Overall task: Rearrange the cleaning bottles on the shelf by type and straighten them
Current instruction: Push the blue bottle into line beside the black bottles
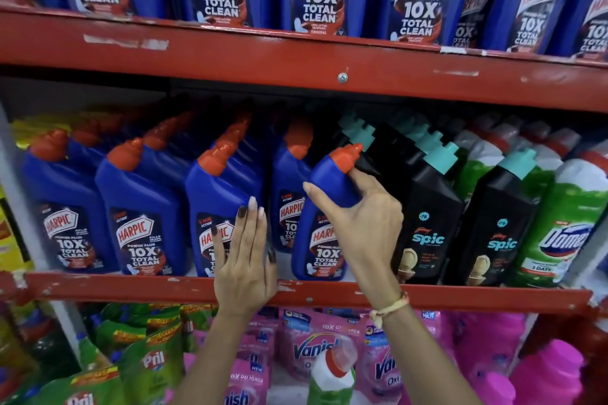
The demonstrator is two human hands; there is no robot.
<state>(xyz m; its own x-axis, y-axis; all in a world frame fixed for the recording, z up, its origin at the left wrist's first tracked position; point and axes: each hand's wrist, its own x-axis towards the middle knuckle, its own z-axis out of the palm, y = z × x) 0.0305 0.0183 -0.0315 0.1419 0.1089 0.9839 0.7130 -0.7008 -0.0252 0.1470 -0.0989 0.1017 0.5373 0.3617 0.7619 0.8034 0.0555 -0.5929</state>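
A narrow gap opens between two blue bottles; elsewhere black bottles and the upper shelf crowd close.

Blue plastic bottles with orange caps read "HARPIC POWER PLUS 10X TOTAL CLEAN". Black bottles with teal caps read "spic". A green-and-white bottle reads "Domex"; pink pouches "Vanish"; green pouches "Pril".
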